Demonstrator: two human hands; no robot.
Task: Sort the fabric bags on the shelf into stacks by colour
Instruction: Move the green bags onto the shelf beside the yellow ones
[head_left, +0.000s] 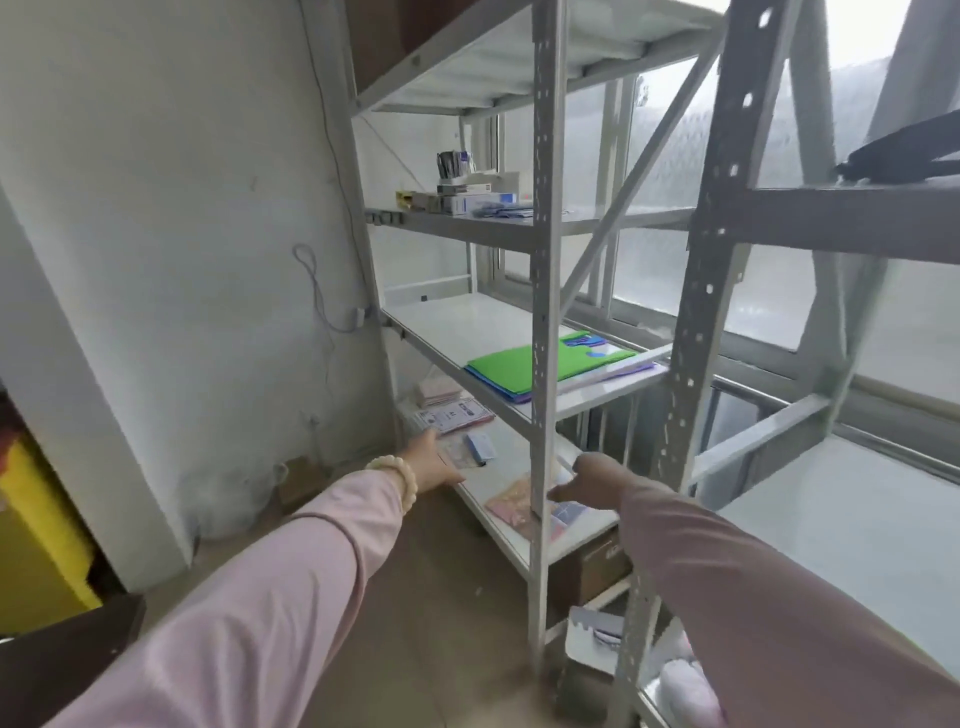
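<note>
A flat stack of fabric bags lies on the middle shelf (467, 322) of the grey metal rack, a green bag (519, 364) on top, a blue one (587, 340) behind it and purple edges (613, 379) showing beneath. Both my arms reach toward the lower shelf (498, 478). My left hand (434, 460) is open, fingers straight, at that shelf's front edge near some packets. My right hand (587, 480) is open with loose fingers, just right of the rack's front post, above a pink packet (511, 501). Neither hand holds anything.
Pink and printed packets (452, 410) and a small blue box (480, 447) lie on the lower shelf. Boxes and a pen cup (457, 182) sit on the upper shelf. The upright post (545, 312) stands between my hands. A cardboard box (592, 566) sits below. A second rack (727, 260) stands at right.
</note>
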